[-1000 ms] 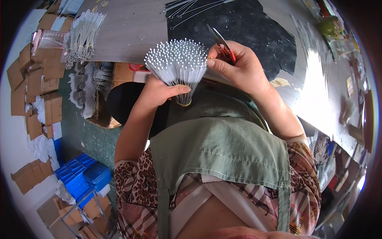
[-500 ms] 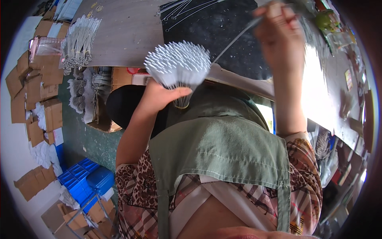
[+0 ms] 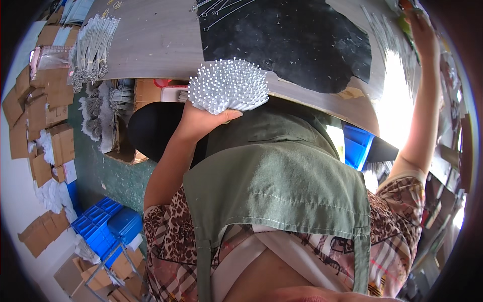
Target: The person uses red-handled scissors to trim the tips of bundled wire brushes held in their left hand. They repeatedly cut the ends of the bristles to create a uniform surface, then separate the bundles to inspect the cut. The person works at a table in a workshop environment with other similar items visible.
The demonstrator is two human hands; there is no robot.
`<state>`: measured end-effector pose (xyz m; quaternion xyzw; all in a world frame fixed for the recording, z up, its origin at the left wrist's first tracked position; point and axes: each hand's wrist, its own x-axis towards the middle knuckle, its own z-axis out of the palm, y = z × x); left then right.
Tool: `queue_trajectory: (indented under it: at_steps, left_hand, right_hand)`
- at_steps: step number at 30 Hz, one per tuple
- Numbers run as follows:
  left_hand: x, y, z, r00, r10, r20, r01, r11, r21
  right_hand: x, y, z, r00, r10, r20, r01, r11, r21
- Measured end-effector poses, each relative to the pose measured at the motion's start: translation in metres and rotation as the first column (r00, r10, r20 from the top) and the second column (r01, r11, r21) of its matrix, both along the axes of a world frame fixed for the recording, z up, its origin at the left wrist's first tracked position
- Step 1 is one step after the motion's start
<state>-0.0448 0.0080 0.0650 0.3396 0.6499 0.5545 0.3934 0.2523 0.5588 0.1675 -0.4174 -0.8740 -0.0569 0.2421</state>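
My left hand is wrapped round a thick bundle of thin wire rods, held upright in front of the apron at the table's near edge. The rods' white tips spread into a dome above the fist, and their lower ends are hidden. Far to the right, my right arm is stretched out over the table. My right hand is beside a green object and a row of long thin wires. Its fingers are small and blurred, so what they hold, if anything, does not show.
A black mat covers part of the grey table, with several loop-ended wires at its far edge. Bundled wires lie at the table's left. Cardboard boxes and blue crates stand on the left.
My right hand has swung from above the black mat out to the far right; the thin wire it held no longer shows. The bundle in my left hand has tipped more toward me.
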Motion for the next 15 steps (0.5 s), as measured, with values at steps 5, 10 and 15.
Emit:
queue_trajectory:
  at_steps: [5, 10, 15]
  left_hand:
    - [0.002, -0.003, 0.004, 0.997, 0.028, -0.066, -0.031, 0.998, -0.046]
    - [0.010, -0.001, 0.015, 0.993, 0.049, -0.104, -0.059, 0.994, -0.095]
    - [0.011, 0.000, 0.016, 0.987, 0.043, -0.153, -0.051, 0.998, -0.046]
  right_hand:
    - [-0.050, -0.112, -0.050, 0.926, 0.181, -0.332, -0.300, 0.886, -0.352]
    - [-0.095, -0.273, -0.043, 0.793, 0.234, -0.563, -0.609, 0.349, -0.712]
    - [-0.116, -0.335, -0.044, 0.714, 0.332, -0.616, -0.660, 0.025, -0.751]
